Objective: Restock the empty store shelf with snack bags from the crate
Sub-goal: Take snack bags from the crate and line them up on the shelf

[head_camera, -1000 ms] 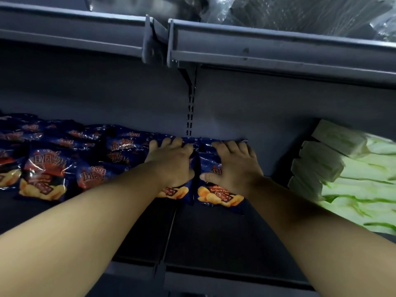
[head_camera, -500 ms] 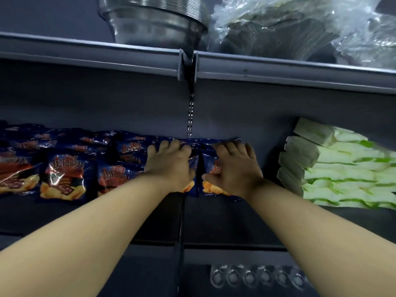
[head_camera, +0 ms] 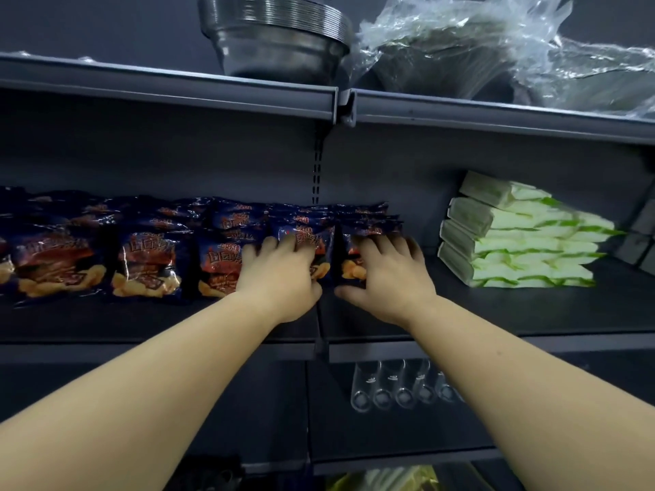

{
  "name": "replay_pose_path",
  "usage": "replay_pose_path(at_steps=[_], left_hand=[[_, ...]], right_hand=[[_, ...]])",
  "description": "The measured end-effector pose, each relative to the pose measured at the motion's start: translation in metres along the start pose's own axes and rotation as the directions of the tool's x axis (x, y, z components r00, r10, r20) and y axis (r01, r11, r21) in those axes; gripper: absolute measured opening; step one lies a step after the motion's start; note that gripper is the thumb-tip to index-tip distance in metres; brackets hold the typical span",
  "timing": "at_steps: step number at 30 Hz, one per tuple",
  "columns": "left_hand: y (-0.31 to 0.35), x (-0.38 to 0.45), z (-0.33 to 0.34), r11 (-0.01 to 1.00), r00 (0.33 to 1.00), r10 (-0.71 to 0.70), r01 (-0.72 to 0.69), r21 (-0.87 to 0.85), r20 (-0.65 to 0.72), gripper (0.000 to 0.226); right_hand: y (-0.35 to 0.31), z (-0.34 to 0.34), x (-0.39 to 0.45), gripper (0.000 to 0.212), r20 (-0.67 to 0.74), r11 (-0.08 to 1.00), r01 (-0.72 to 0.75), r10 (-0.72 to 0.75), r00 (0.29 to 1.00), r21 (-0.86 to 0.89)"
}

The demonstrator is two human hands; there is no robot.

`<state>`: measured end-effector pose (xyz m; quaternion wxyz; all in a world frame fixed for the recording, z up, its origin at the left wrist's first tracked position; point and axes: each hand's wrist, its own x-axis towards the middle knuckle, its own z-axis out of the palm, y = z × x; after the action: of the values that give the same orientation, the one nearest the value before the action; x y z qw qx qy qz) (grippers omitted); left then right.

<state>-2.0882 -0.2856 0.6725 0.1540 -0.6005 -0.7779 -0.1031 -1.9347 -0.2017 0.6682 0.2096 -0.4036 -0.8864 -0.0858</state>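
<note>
Hands reach into a dark store shelf [head_camera: 531, 313], where a row of dark blue snack bags [head_camera: 149, 264] runs from the left edge to just past the middle upright. The left hand [head_camera: 280, 278] lies flat on one bag near the centre, fingers [head_camera: 269, 246] straight and spread. The right hand [head_camera: 390, 278] rests on the rightmost snack bag [head_camera: 354, 267] just beside it, fingers extended over the top and thumb out toward the left hand; neither hand curls around a bag. To the right, apart from the bags, sits a stack of white-and-green packets [head_camera: 514, 235]. On the shelf above stand nested metal bowls [head_camera: 276, 40] and clear plastic wrapping [head_camera: 478, 47]; glass cups [head_camera: 397, 388] lie on the shelf below.
</note>
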Motion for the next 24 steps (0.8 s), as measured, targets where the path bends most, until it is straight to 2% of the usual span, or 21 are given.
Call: replay_pose_path(at_steps=[8,15,24], left_hand=[[0.017,-0.047,-0.004,1.0,1.0,-0.023,0.023,0.021,0.003,0.046],[0.038,-0.109,-0.002,0.996,0.994,-0.076,0.072,0.046,0.073,0.045],[0.013,-0.161,-0.02,0.988,0.987,-0.142,0.138,0.063,0.069,0.043]], right_hand=[[-0.004,-0.008,-0.044,0.083,0.012,0.998,0.05,-0.05,0.999,-0.03],[-0.007,-0.006,-0.1,0.084,0.098,0.995,0.101,-0.1,0.99,-0.005],[-0.056,-0.015,-0.126,0.081,0.124,0.982,0.182,-0.188,0.974,0.059]])
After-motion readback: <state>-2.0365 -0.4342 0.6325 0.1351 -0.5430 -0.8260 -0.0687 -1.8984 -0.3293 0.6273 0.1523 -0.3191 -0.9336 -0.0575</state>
